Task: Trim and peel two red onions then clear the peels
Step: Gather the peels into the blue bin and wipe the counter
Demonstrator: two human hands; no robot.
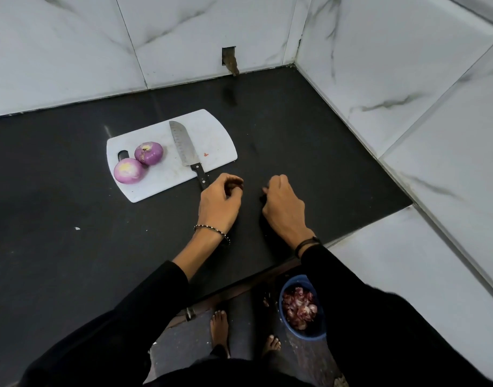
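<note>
Black stone counter [72, 261] carries a white cutting board [211, 127] where two peeled red onions [139, 163] sit touching, partly covering the board's handle slot, beside a knife [185, 148] whose handle overhangs the edge. The left hand [218, 202] curls loosely just right of it; whether it holds anything cannot be told. The right hand [281, 205] pinches dark, indistinct scraps. Below, a sleeve partly hides a blue bowl [315, 335] of peels [299, 307].
</note>
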